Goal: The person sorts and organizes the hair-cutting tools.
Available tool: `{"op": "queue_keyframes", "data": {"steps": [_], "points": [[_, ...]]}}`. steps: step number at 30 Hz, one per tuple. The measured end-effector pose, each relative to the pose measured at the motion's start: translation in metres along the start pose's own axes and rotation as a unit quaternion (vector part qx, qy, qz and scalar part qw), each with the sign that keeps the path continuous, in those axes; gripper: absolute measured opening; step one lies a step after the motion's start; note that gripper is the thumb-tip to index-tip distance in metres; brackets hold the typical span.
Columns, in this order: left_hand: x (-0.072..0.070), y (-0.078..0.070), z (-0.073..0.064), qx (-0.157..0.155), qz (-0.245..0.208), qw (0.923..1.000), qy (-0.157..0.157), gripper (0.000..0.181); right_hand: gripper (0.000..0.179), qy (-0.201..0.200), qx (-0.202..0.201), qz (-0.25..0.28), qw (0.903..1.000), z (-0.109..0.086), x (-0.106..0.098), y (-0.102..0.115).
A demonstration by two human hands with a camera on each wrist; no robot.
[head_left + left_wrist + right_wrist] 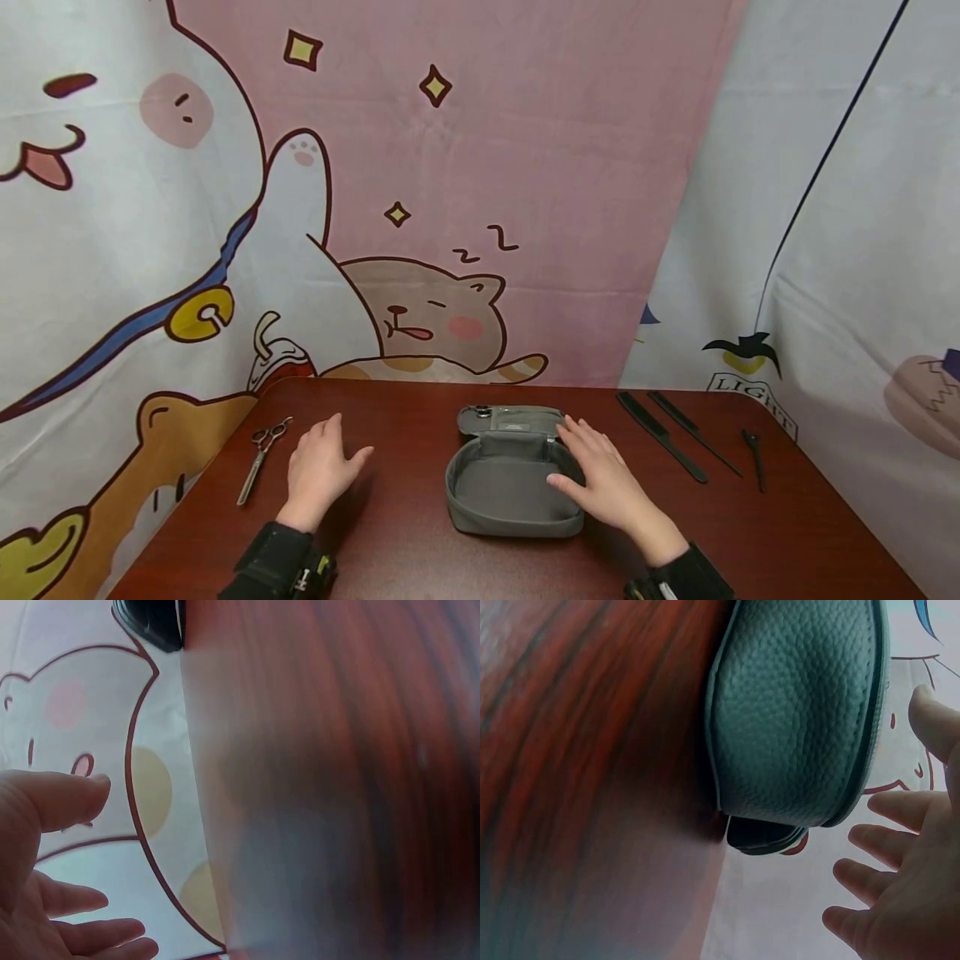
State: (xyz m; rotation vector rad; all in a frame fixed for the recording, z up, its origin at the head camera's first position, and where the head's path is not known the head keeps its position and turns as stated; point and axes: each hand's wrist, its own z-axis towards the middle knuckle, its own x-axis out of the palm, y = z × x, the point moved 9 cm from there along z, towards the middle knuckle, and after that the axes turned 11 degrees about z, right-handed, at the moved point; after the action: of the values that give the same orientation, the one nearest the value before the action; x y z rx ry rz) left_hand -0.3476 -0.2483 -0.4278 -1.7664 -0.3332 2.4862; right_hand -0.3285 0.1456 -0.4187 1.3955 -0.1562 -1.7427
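A grey-green zip case point(517, 529) of pebbled leather stands on the table with its lid point(510, 419) folded back and its inside bare. My right hand point(596, 479), fingers spread, overlaps the case's right rim in the head view; in the right wrist view the same hand point(907, 877) shows beside the case wall point(795, 720) with nothing in its grip. To the left of the case, my left hand point(322, 471) hovers over the table, fingers straight and thumb out, holding nothing. Its nearest thing is a pair of scissors point(261, 458) lying to its left.
Right of the case lie a wide black comb point(660, 436), a thin tail comb point(693, 432) and a small dark clip-like piece point(754, 458). The brown table point(405, 500) ends against a cartoon-printed cloth point(570, 208) at the back and sides.
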Motion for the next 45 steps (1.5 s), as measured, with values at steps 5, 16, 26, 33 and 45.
{"op": "queue_keyframes", "data": {"steps": [5, 16, 26, 33, 45], "points": [[0.002, 0.019, 0.001, -0.029, -0.005, 0.9994, 0.021, 0.083, 0.071, 0.007, -0.009, -0.004, 0.9999, -0.001, 0.003, 0.005], [0.0, 0.061, 0.005, -0.071, 0.0, 0.9973, 0.017, 0.087, 0.074, 0.042, -0.026, -0.001, 0.9988, -0.002, 0.015, 0.017], [0.002, 0.095, 0.008, -0.117, 0.0, 0.9922, 0.043, 0.081, 0.076, 0.06, -0.049, -0.001, 0.997, 0.0, 0.025, 0.032], [0.002, 0.106, 0.01, -0.134, 0.0, 0.9885, 0.071, 0.076, 0.077, 0.069, -0.068, 0.001, 0.9953, 0.005, 0.034, 0.044], [0.005, 0.131, 0.01, -0.166, -0.008, 0.9786, 0.121, 0.074, 0.077, 0.113, -0.073, 0.029, 0.9905, 0.011, 0.056, 0.059]]}}
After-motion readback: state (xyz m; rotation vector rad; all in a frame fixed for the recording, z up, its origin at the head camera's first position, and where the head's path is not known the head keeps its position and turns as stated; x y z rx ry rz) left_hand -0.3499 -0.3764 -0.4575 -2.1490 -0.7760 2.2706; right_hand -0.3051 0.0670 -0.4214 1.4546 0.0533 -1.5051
